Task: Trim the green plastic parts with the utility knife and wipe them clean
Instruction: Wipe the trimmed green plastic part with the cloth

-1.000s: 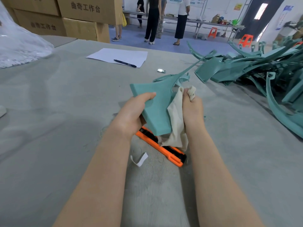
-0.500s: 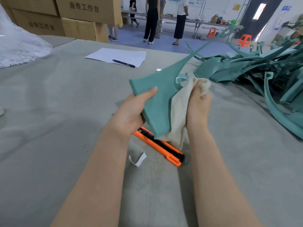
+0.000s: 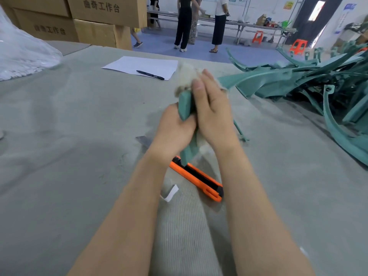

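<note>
Green part mid-wipe, utility knife lying on the table.
Head view: my left hand grips the part's lower end, holding it upright over the knife. My right hand presses the cloth against it with near-straight fingers. I judge this to be the wiping step. Next, carry the cloth along the rest, keeping the left grip firm.

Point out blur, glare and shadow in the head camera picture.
Head view: motion blur smears the cloth and the right hand pressing it against the green part; the utility knife is crisp; the doorway is blown out; a soft shadow lies on the table left of the arms.
</note>
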The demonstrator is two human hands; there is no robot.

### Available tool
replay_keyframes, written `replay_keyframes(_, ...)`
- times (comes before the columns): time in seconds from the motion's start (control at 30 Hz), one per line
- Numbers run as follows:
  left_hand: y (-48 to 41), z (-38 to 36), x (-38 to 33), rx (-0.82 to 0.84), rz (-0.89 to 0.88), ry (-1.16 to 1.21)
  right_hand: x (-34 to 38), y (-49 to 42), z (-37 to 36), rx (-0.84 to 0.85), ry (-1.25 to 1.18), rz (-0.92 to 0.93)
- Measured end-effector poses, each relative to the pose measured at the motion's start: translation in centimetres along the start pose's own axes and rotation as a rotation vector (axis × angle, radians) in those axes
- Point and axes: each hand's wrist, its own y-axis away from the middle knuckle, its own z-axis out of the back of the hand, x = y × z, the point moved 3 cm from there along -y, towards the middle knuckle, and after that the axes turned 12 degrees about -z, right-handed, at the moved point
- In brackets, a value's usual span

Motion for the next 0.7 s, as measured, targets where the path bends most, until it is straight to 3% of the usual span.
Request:
replay_keyframes(0.07, -0.2, 0.2, 0.0, -0.022, 0.015, 0.046, 0.1, 0.7, 0.7, -0.112, -0.063, 0.055)
replay_keyframes(0.23, -0.1, 0.1, 0.1, 0.065, 0.002, -0.078, 0.1, 2.0, 2.7, -0.146, 0.048, -0.145)
replay_keyframes(0.43, -0.6, 1.3, -0.3, -0.044, 0.026, 0.015, 5.0, 5.8, 0.1, 0.026, -0.303, 0.152)
replay_keyframes(0.53, -0.4, 1.4, -0.2, -0.028, 0.047, -0.003, 3.6, 4.4, 0.9, -0.06, -0.165, 0.121)
replay_keyframes(0.7, -0.3, 1.9, -0.7, 0.065, -0.015, -0.118, -1.6, 0.2, 2.7, -0.164, 0.246, -0.238)
